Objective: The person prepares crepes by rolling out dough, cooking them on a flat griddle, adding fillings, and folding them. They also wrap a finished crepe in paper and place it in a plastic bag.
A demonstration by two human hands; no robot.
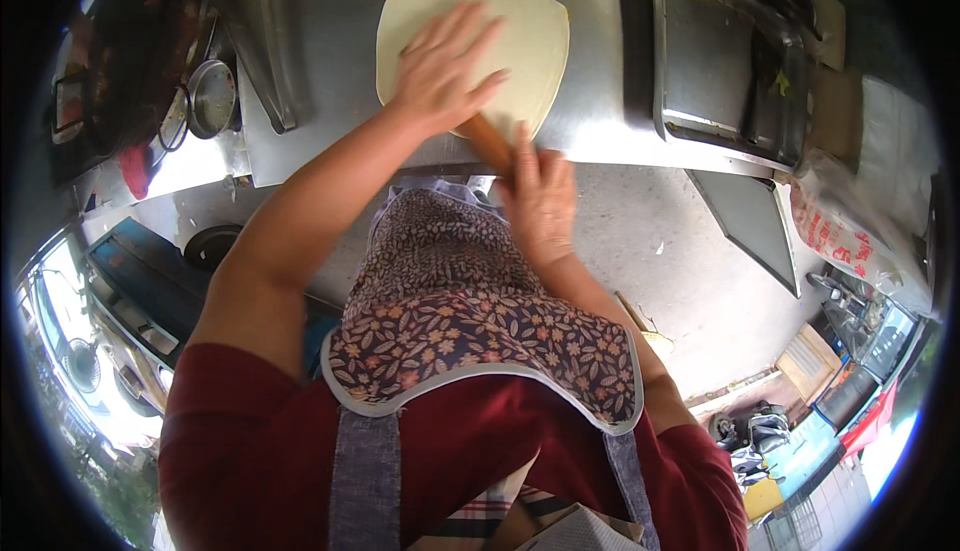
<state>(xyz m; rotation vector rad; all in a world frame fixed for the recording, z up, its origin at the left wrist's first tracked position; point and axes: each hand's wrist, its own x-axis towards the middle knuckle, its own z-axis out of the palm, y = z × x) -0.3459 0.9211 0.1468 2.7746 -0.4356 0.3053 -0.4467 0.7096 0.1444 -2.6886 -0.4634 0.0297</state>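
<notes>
A thin, pale sheet of rolled dough (525,48) lies flat on the stainless steel worktop (322,63), reaching close to its front edge. Across its near part slants a wooden rolling pin (487,142). My left hand (442,63) is spread flat over the dough, slightly blurred, with the pin running in under its heel; the pin's far end is hidden there. At the pin's near end, by the worktop edge, my right hand (541,198) has its thumb and fingers about the wood.
A rectangular metal tray (705,63) with green leaf scraps stands at right, near a plastic bag (855,228) bearing red writing. Long metal tongs (262,63) or a similar bar lie left, beside a round metal pan (212,99). A flat panel (742,213) juts below the worktop.
</notes>
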